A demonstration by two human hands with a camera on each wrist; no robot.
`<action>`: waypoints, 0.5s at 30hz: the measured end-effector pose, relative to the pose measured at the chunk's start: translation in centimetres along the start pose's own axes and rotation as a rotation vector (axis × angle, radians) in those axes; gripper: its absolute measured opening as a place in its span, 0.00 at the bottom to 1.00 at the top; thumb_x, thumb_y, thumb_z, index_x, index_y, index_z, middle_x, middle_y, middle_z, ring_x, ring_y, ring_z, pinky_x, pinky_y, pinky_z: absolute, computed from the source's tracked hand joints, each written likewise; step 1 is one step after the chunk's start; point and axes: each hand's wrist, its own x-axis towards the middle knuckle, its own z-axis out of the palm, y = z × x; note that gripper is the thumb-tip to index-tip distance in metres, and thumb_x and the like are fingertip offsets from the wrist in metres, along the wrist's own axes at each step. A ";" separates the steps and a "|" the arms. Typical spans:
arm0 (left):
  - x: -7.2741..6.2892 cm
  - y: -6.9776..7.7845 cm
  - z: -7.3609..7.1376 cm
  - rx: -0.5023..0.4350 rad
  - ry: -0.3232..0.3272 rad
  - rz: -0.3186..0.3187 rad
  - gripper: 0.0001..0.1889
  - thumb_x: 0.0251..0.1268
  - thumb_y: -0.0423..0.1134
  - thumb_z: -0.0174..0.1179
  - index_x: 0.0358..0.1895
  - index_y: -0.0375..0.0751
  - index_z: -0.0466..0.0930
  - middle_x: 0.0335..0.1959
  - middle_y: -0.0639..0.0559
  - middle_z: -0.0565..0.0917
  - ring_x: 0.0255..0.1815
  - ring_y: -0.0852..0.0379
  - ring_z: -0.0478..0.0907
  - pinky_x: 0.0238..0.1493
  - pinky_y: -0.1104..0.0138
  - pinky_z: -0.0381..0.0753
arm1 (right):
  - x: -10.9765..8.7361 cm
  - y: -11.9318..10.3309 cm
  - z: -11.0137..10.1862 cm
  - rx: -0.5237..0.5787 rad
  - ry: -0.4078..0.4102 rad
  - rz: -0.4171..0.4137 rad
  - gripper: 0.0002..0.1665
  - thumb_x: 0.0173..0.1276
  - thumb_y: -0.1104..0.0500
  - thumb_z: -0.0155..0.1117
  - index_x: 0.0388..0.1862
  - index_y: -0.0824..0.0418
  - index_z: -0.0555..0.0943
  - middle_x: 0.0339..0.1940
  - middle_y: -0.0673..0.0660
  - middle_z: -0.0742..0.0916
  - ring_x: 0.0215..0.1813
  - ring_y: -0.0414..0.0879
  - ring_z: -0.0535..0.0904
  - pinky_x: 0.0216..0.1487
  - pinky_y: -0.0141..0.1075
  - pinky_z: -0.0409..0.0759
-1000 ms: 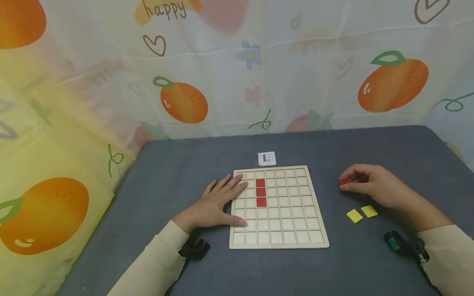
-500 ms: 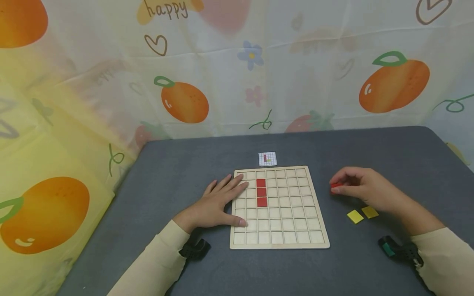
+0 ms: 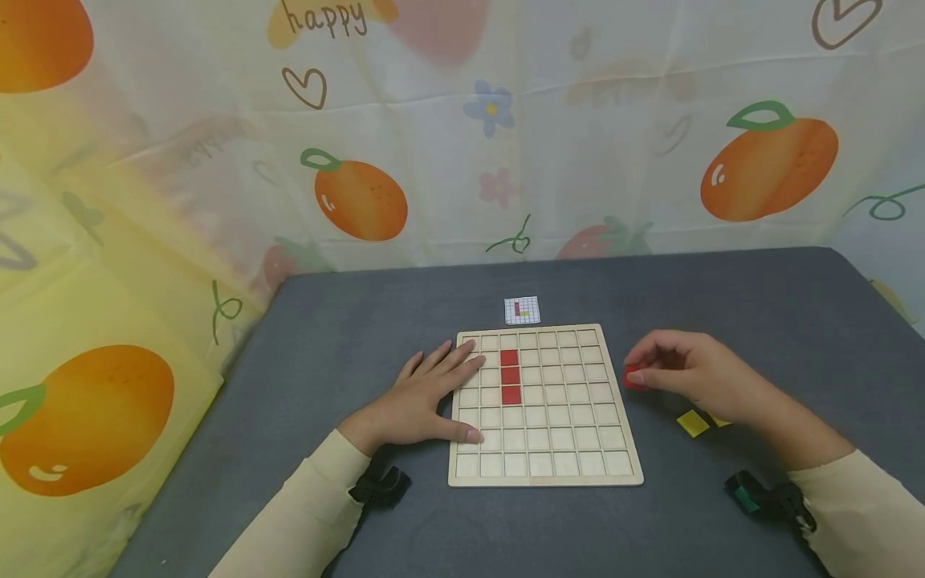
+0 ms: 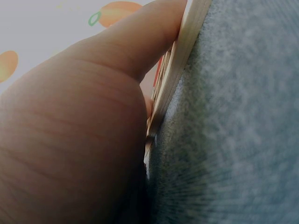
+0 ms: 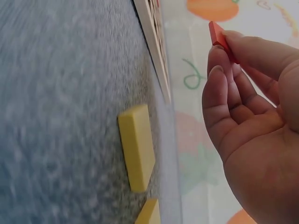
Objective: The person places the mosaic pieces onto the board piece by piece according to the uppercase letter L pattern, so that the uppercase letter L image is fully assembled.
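Note:
A wooden grid board (image 3: 545, 417) lies flat on the table, with three red square tiles (image 3: 510, 376) in a vertical line in one of its columns. My left hand (image 3: 426, 399) rests spread over the board's left edge, thumb and fingertips on the grid. Just off the board's right edge, my right hand (image 3: 690, 371) pinches another red tile (image 3: 633, 376) between thumb and fingers. The right wrist view shows this red tile (image 5: 219, 39) held up off the table. Two yellow tiles (image 3: 692, 423) lie below the right hand, one partly hidden by it.
A small printed card (image 3: 522, 310) with a red and yellow grid pattern lies behind the board. The dark grey table (image 3: 390, 313) meets a fruit-patterned cloth (image 3: 433, 120) at the back and left. Each wrist wears a black camera mount (image 3: 381, 487).
My right hand has moved left and slightly nearer, carrying the red tile toward the board, and now partly covers one yellow tile. The left hand stays in place.

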 end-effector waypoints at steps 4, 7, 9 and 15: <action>0.0 0.0 0.0 0.002 0.002 0.000 0.59 0.65 0.74 0.69 0.92 0.60 0.48 0.92 0.58 0.41 0.90 0.48 0.30 0.81 0.37 0.27 | 0.1 -0.3 0.4 0.029 -0.015 -0.005 0.06 0.76 0.68 0.74 0.48 0.61 0.89 0.40 0.53 0.90 0.40 0.53 0.88 0.43 0.39 0.88; 0.0 0.0 0.0 0.000 0.001 -0.001 0.59 0.65 0.74 0.69 0.92 0.60 0.48 0.92 0.58 0.41 0.90 0.48 0.30 0.80 0.37 0.27 | 0.2 -0.6 0.9 0.061 -0.039 -0.017 0.06 0.76 0.68 0.73 0.48 0.61 0.89 0.40 0.54 0.91 0.41 0.55 0.89 0.45 0.40 0.88; 0.0 0.0 0.0 -0.002 0.000 -0.002 0.59 0.65 0.74 0.69 0.92 0.60 0.48 0.92 0.58 0.41 0.90 0.48 0.30 0.80 0.37 0.27 | 0.3 -0.8 1.2 0.070 -0.049 -0.027 0.06 0.76 0.68 0.74 0.48 0.60 0.89 0.41 0.55 0.91 0.41 0.54 0.89 0.45 0.40 0.88; 0.0 0.0 0.0 0.001 -0.005 -0.006 0.59 0.65 0.75 0.69 0.92 0.60 0.47 0.92 0.59 0.40 0.90 0.48 0.30 0.81 0.38 0.27 | 0.6 -1.4 2.6 0.088 -0.056 -0.044 0.06 0.75 0.67 0.75 0.46 0.58 0.89 0.39 0.51 0.91 0.40 0.52 0.89 0.44 0.37 0.86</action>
